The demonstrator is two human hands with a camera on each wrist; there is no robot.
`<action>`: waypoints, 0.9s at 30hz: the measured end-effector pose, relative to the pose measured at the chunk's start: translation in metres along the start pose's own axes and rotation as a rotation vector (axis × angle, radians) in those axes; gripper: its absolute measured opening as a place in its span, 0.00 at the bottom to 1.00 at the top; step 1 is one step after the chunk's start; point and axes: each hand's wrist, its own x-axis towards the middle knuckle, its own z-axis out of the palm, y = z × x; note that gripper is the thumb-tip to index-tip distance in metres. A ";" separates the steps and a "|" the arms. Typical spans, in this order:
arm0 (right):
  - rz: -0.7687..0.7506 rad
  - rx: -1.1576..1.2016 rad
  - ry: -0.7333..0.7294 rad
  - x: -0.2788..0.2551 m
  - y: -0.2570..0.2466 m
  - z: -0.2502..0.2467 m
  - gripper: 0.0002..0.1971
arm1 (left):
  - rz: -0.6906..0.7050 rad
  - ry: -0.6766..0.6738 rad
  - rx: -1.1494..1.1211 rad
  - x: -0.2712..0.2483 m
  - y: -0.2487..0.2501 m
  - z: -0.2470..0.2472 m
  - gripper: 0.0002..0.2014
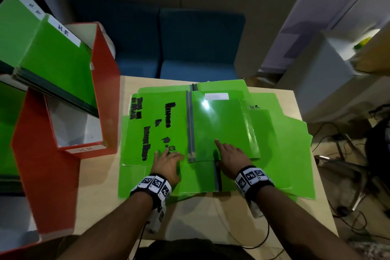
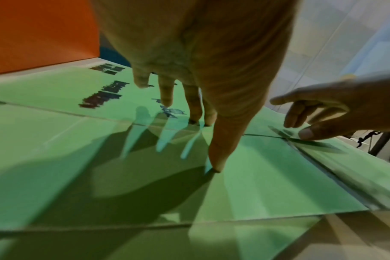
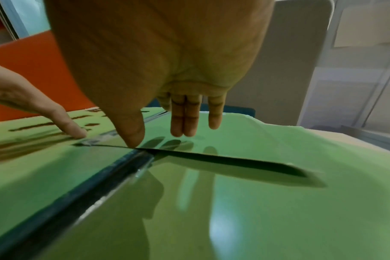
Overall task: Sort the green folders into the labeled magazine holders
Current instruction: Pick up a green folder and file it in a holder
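Note:
Several green folders lie overlapped on the wooden table (image 1: 211, 213). The top folder (image 1: 223, 124) is glossy, with a grey spine and a white label (image 1: 216, 96). To its left lies a folder with black writing (image 1: 152, 124). My left hand (image 1: 166, 162) rests on the pile with straight, spread fingers (image 2: 167, 95). My right hand (image 1: 229, 154) is over the top folder's near edge (image 3: 211, 156); its thumb touches that edge and its straight fingers (image 3: 183, 123) hover above. A red magazine holder (image 1: 105, 99) labelled H.R stands at the left with green folders (image 1: 57, 57) leaning in it.
A second red holder (image 1: 48, 175) stands nearer on the left. Blue chairs (image 1: 179, 44) are behind the table. A white cabinet (image 1: 329, 74) and floor cables (image 1: 341, 145) are to the right. Bare tabletop shows in front of the pile.

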 end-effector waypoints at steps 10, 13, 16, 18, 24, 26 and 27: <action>-0.114 -0.104 -0.147 0.003 -0.001 0.025 0.42 | -0.036 -0.081 -0.181 -0.007 0.018 0.002 0.58; -0.129 -0.179 -0.090 -0.002 -0.001 0.024 0.46 | 0.008 -0.124 -0.070 -0.012 0.015 0.010 0.63; -0.174 -0.281 -0.053 -0.007 -0.010 0.022 0.49 | 0.043 -0.099 0.003 -0.015 0.013 0.016 0.64; -0.203 -0.291 -0.097 -0.011 -0.016 0.027 0.51 | 0.073 -0.079 0.056 -0.016 0.015 0.016 0.61; -0.202 -0.193 -0.127 -0.019 -0.015 0.046 0.53 | 0.157 -0.003 0.085 -0.025 0.013 0.018 0.53; -0.202 -0.204 -0.090 -0.022 -0.018 0.048 0.53 | 0.170 -0.028 0.029 -0.032 0.014 0.021 0.50; -0.200 -0.207 -0.078 -0.023 -0.020 0.049 0.52 | 0.174 -0.047 0.015 -0.035 0.015 0.022 0.48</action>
